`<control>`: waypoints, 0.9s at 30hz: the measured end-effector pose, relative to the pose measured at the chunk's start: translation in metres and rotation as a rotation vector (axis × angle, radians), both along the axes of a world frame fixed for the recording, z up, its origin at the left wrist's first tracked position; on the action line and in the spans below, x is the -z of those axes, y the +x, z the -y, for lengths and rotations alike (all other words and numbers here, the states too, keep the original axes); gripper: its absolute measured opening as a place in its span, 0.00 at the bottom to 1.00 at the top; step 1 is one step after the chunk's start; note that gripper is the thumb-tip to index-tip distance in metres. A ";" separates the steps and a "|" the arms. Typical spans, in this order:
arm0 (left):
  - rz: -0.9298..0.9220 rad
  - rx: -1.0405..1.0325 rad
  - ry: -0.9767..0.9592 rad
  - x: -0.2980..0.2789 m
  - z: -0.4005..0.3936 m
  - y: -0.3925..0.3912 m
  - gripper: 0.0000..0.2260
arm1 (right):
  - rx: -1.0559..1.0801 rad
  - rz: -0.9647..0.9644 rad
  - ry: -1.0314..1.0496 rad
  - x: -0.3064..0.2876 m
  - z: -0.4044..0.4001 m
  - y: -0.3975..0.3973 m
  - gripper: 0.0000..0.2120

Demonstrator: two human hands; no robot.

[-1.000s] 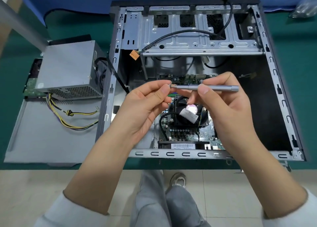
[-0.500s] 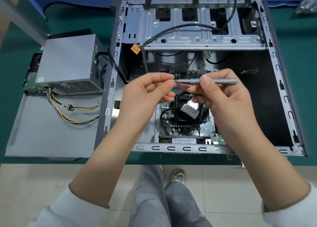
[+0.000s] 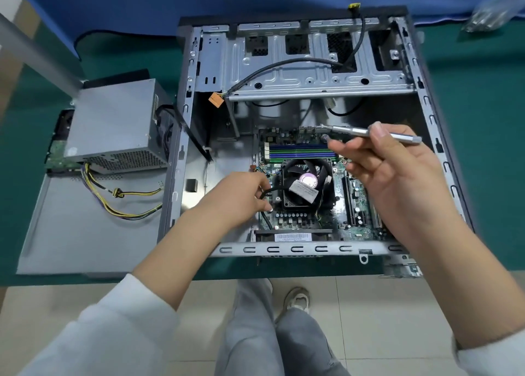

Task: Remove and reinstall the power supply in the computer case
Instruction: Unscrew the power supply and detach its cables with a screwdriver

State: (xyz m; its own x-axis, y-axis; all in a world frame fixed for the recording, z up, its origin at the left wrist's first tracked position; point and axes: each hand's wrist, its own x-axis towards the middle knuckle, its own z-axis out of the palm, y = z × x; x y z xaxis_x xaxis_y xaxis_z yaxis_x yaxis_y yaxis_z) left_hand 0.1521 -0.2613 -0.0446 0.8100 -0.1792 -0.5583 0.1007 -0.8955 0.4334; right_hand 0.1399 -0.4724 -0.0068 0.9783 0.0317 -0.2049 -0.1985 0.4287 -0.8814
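pinching the screwdriver (image 3: 375, 133) in my right hand (image 3: 397, 177) over the computer case (image 3: 284, 249), left hand (image 3: 241, 196) fingers curled, touching a black cable (image 3: 265, 219).

Matt grey metal power supply (image 3: 113, 120), bare steel case (image 3: 312, 74), brushed-metal screwdriver (image 3: 352, 131)

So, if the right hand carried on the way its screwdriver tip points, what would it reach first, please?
Probably the far edge of the motherboard: the right hand aims the screwdriver leftward over it, though depth is unclear.
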 end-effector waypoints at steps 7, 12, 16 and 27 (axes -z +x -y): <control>0.235 0.304 -0.118 -0.012 0.012 0.004 0.05 | 0.036 0.004 0.003 -0.004 0.008 -0.004 0.03; 0.503 0.709 -0.044 0.002 0.050 0.012 0.07 | 0.071 -0.006 -0.012 -0.004 0.016 -0.005 0.03; 0.603 0.917 -0.045 0.012 0.059 0.019 0.07 | 0.070 -0.014 -0.031 -0.004 0.020 -0.005 0.03; 0.513 0.594 0.129 -0.007 0.011 0.020 0.25 | -0.095 0.011 -0.074 -0.011 0.019 0.011 0.02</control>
State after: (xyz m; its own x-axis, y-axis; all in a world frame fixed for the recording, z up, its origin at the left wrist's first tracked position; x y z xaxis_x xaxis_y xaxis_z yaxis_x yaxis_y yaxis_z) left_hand 0.1719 -0.2724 -0.0374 0.7609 -0.6212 -0.1875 -0.5936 -0.7830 0.1858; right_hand 0.1509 -0.4916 0.0045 0.9738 0.1092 -0.1995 -0.2253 0.3426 -0.9121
